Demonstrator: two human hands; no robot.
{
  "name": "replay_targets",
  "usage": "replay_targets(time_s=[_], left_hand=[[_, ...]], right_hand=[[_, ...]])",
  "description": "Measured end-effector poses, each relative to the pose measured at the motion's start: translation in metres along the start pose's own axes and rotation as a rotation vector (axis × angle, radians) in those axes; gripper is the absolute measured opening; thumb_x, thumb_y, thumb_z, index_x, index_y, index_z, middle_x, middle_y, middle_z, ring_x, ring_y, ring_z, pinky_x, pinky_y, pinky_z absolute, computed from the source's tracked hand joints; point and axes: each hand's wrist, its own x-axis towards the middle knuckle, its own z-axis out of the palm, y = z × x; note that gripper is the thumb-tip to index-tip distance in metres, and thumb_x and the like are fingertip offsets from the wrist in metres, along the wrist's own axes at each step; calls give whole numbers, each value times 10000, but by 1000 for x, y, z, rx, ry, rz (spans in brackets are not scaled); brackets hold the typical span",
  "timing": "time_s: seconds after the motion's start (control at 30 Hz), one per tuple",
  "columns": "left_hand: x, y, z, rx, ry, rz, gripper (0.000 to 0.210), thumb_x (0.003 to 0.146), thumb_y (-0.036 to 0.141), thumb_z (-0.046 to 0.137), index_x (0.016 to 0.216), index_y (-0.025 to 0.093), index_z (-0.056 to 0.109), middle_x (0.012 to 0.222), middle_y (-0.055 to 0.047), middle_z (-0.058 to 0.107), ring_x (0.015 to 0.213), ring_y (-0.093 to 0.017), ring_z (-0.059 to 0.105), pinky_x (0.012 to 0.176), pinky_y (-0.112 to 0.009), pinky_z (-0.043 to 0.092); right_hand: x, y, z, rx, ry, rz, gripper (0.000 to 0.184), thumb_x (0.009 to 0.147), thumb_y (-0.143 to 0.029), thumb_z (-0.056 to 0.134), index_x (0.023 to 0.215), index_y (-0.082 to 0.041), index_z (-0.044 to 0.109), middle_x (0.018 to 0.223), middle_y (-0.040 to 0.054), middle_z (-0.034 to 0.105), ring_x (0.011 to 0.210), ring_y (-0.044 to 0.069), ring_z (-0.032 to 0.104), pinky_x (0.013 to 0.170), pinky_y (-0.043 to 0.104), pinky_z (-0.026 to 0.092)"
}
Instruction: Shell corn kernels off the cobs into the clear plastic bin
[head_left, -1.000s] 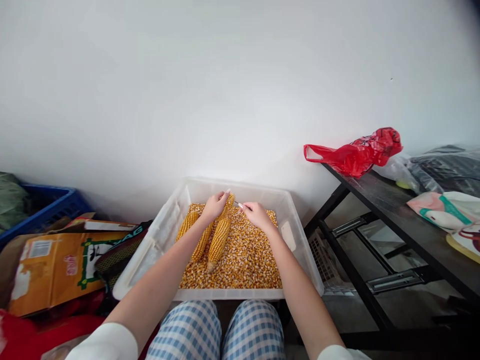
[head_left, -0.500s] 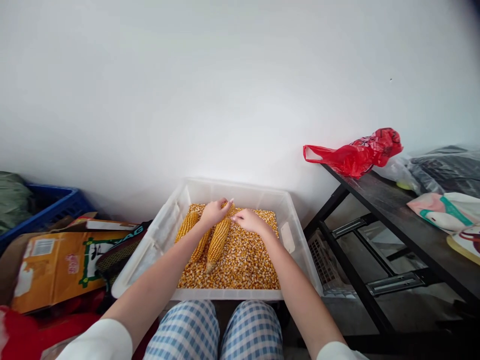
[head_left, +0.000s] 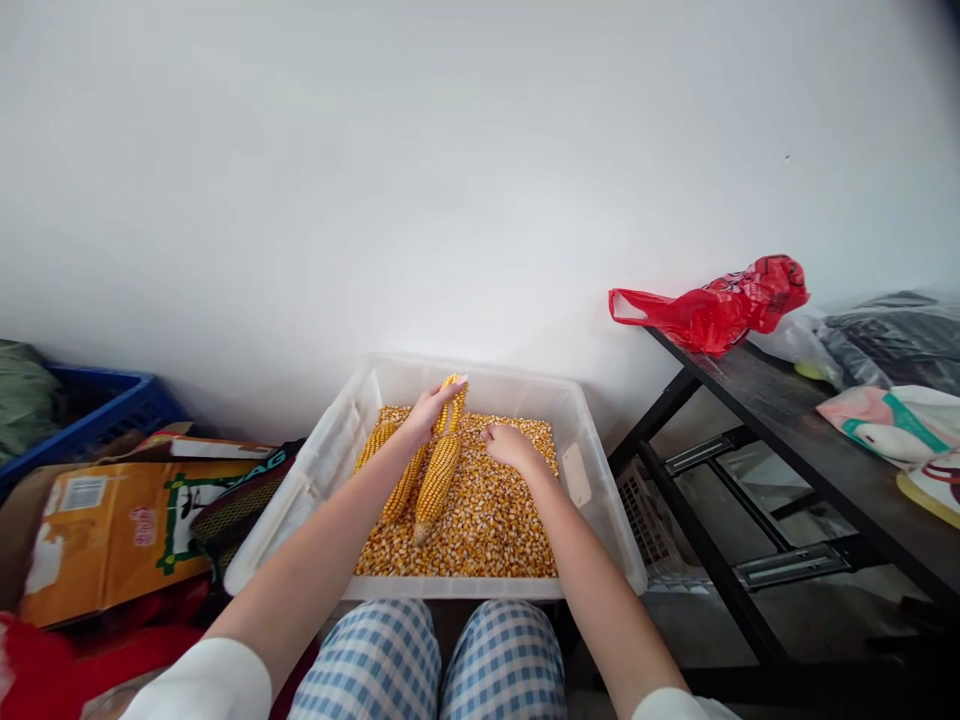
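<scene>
My left hand (head_left: 429, 412) is closed around a yellow corn cob (head_left: 453, 408), held tilted up at the back of the bin. My right hand (head_left: 511, 447) is closed just to its right, low over loose corn kernels (head_left: 487, 530); whatever its curled fingers hold, if anything, is hidden. Below the held cob lies a whole ear of corn (head_left: 436, 485), tip toward me. More ears of corn (head_left: 403, 492) rest at its left, partly covered by my left forearm. Kernels and ears are all inside a translucent plastic bin (head_left: 472, 590).
Left of the bin are an orange cardboard box (head_left: 112, 530), a dark mesh bag (head_left: 232, 505) and a blue crate (head_left: 90, 430). A black table frame (head_left: 750, 590) stands at the right, with a red plastic bag (head_left: 712, 315) on its corner. A white wall (head_left: 450, 180) rises behind.
My left hand has raised the cob, so more of it shows above the fingers. My right hand has moved away from it to the right, its fingers now curled in.
</scene>
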Motion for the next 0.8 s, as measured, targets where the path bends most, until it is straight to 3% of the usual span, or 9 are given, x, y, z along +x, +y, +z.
replay_targets(time_s=[0.17,0.27,0.37,0.47,0.63,0.8], left_hand=[[5,-9,3,-50,41,33,432,709,531,521,894,141,516,620,-20,557,522,-146,560,489,-263,455],[8,-11,5,-75,88,63,428,751,523,465,985,164,471,653,-8,550,544,-145,569,509,-267,464],[9,-13,9,-65,116,86,462,758,532,453,1061,183,436,721,-12,552,588,-142,574,524,-255,463],[5,-17,15,-38,130,100,545,730,560,480,1106,168,427,795,-38,566,610,-136,564,536,-247,454],[-1,-23,26,71,113,217,629,647,499,611,1173,197,444,1007,-58,591,791,-161,581,686,-262,453],[1,-25,28,167,209,239,564,681,548,543,1074,144,533,936,-79,625,882,-209,572,792,-322,427]], right_hand=[[4,-5,2,61,122,5,483,864,-436,257,1050,-119,572,1107,186,557,1061,260,488,886,364,328],[3,-13,-4,462,180,-8,573,847,-534,186,1112,-151,521,1056,146,584,1010,238,524,876,367,365],[2,-24,-4,1009,-75,23,660,809,-616,114,1142,-178,479,821,87,635,685,191,612,700,355,463],[1,-34,3,1303,-255,25,638,797,-636,156,1123,-193,478,706,48,624,474,143,560,559,333,477],[6,-38,14,1461,-40,76,522,808,-591,265,1012,-190,530,714,34,623,494,121,546,520,288,477],[12,-28,8,1246,137,27,546,811,-575,261,738,-168,618,668,49,621,565,142,566,563,278,469]])
